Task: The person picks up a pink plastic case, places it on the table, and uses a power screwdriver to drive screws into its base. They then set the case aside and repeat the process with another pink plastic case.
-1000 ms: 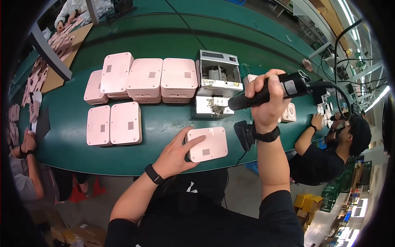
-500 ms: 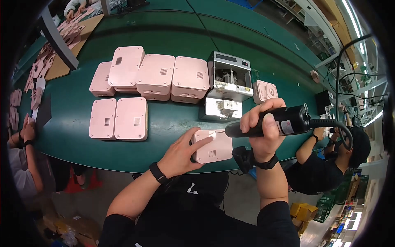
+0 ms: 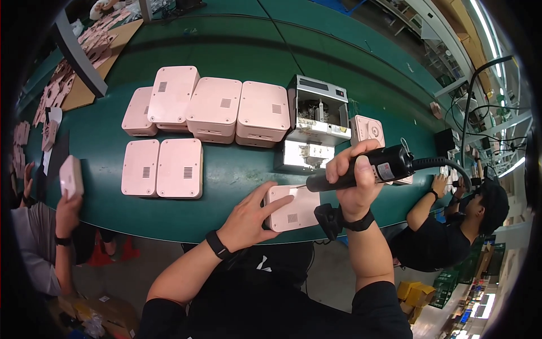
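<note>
A pale pink square box (image 3: 302, 212) with a slotted vent lies on the green table's near edge. My left hand (image 3: 245, 217) grips its left side, with the index finger lying across the top and the thumb at the near edge. A black corded electric screwdriver (image 3: 389, 164) is held nearly level in my right hand (image 3: 359, 178), fingers wrapped round its body. Its thin bit points left over the box's far edge, close to my left fingertips; whether it touches a screw I cannot tell.
Beyond the box stands a grey-and-black screw feeder (image 3: 319, 113). Several pink boxes (image 3: 212, 107) are stacked to its left, two more (image 3: 179, 168) nearer. A round-dialled pink part (image 3: 367, 129) sits right of the feeder. Co-workers sit left and right (image 3: 451, 220).
A person at the left has lifted a pink box upright in one hand. My screwdriver and hands stay at the same box, only slightly shifted along with the whole view.
</note>
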A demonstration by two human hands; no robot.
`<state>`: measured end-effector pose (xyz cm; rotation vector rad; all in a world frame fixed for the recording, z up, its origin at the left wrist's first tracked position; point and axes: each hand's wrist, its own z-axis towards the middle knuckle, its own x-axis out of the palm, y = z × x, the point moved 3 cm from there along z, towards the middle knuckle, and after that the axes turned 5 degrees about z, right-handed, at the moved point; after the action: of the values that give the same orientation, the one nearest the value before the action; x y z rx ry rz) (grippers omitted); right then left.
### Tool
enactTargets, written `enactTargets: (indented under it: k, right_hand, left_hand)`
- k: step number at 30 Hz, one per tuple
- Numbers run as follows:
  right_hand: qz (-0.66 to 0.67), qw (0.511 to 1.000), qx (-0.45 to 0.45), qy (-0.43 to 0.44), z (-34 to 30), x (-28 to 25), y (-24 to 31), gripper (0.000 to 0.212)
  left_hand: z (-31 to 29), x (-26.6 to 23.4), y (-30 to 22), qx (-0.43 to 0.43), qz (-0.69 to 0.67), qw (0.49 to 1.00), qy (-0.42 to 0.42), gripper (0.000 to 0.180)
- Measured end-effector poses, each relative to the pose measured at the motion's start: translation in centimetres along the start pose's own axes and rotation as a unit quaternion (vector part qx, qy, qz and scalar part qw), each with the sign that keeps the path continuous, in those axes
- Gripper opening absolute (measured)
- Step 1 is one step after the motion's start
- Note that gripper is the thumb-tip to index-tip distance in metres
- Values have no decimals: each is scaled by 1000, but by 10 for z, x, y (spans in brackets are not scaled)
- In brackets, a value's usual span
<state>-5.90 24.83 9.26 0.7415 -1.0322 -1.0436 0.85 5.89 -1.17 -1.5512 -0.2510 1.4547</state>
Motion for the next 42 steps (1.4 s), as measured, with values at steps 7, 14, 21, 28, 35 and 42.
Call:
enactTargets:
  k: [7,14,21,28,35,42]
  right_hand:
    - [3,1000,-12,18,-4,-1,-2,24]
    - [-5,997,-80,-10,10,-1,27,22]
    - [-64,993,-87,-48,30,-4,21,20]
    - [32,999,-29,7,4,15,28,24]
    - [27,997,-15,64,-7,36,21,34]
    - [28,997,10,68,-16,37,5,38]
  left_hand:
    - [1,-2,-2,-7,5,1000,14,80]
    - [0,-1,-1,-6,13,1000,-12,76]
    - [13,8,-4,17,19,1000,-7,74]
    - [16,10,-2,23,19,999,-12,74]
    - [16,8,-3,21,16,1000,-11,73]
    - [20,13,-4,35,8,999,-25,74]
